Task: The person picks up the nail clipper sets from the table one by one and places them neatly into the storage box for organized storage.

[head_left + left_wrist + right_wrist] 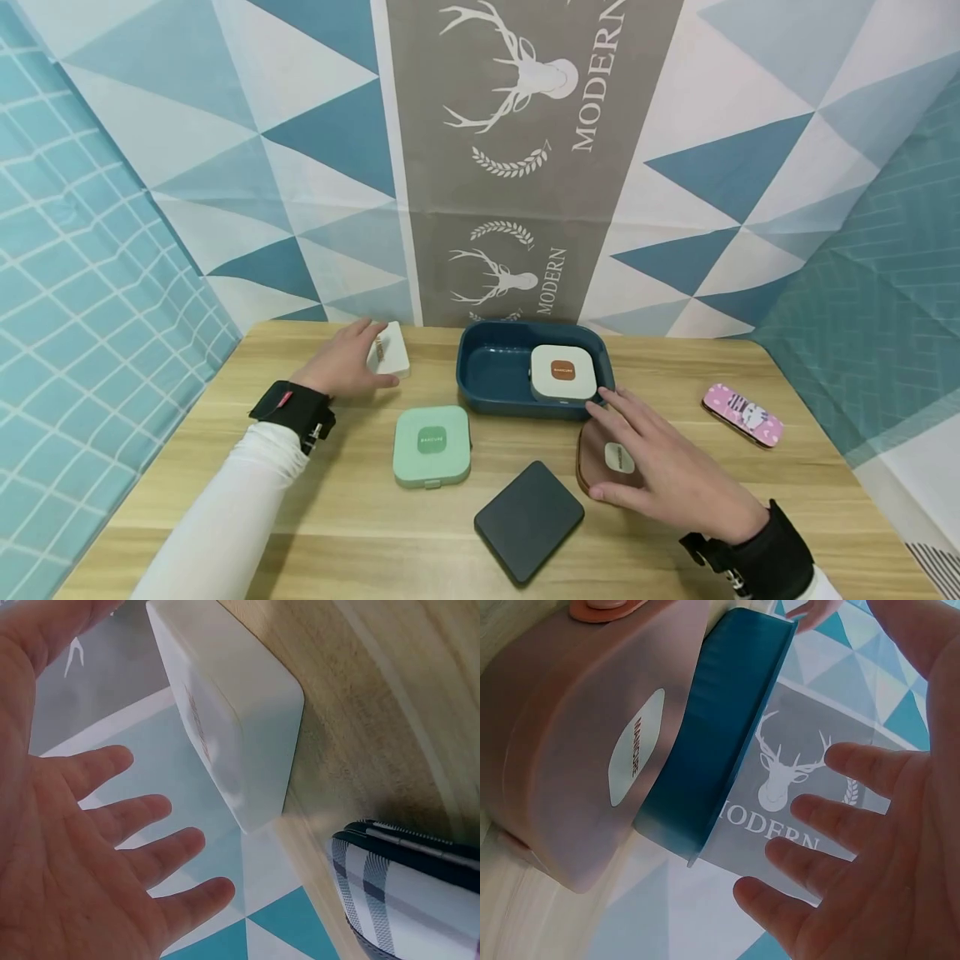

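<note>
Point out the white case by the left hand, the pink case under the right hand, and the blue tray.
white case [392,350]: head view, on its top face beside the fingers.
pink case [577,742]: right wrist view, on its lid left of the label.
blue tray [491,367]: head view, on its bare inner floor.

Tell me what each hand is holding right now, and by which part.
Nothing is gripped. The left hand lies with straight fingers beside the white case, and the right hand hovers open over the brown case; whether either touches cannot be told.
</note>
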`<act>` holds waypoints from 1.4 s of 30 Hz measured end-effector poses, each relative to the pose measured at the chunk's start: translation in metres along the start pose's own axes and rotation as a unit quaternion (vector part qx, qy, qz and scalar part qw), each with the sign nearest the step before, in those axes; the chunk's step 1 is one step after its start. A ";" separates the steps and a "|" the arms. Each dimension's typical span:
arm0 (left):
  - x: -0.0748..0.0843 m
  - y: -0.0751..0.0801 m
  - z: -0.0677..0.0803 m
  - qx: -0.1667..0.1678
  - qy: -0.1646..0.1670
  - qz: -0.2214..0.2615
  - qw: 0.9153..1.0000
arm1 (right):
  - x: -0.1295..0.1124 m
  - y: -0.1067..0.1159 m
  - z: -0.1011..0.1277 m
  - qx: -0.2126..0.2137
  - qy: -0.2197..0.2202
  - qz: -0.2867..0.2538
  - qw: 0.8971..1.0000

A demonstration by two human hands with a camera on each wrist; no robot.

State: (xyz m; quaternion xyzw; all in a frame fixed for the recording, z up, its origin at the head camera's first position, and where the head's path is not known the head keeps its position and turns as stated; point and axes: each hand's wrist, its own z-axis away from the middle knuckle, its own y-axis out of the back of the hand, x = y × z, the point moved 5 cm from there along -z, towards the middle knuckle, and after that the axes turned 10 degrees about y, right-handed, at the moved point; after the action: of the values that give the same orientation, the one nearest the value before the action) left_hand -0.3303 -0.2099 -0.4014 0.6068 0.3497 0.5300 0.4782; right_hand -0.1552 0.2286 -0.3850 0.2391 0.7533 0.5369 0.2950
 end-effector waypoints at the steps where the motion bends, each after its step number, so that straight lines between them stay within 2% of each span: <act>1: 0.000 0.000 -0.002 -0.004 0.000 -0.001 1.000 | 0.000 0.000 0.000 0.000 0.000 0.001 1.000; 15: 0.004 0.005 -0.018 -0.034 0.005 -0.026 0.999 | 0.001 0.003 -0.001 -0.002 -0.009 -0.005 1.000; 28: -0.005 -0.005 -0.035 -0.056 0.007 -0.033 0.998 | 0.000 0.002 -0.003 -0.007 -0.009 -0.007 1.000; 42: -0.002 -0.008 -0.037 -0.073 0.002 -0.043 0.996 | -0.001 0.001 -0.002 -0.006 -0.003 0.001 1.000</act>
State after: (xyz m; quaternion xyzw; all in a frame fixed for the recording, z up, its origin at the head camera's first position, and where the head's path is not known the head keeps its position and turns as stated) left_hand -0.3660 -0.2012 -0.4104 0.5535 0.3372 0.5345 0.5425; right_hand -0.1558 0.2269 -0.3833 0.2397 0.7492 0.5405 0.2986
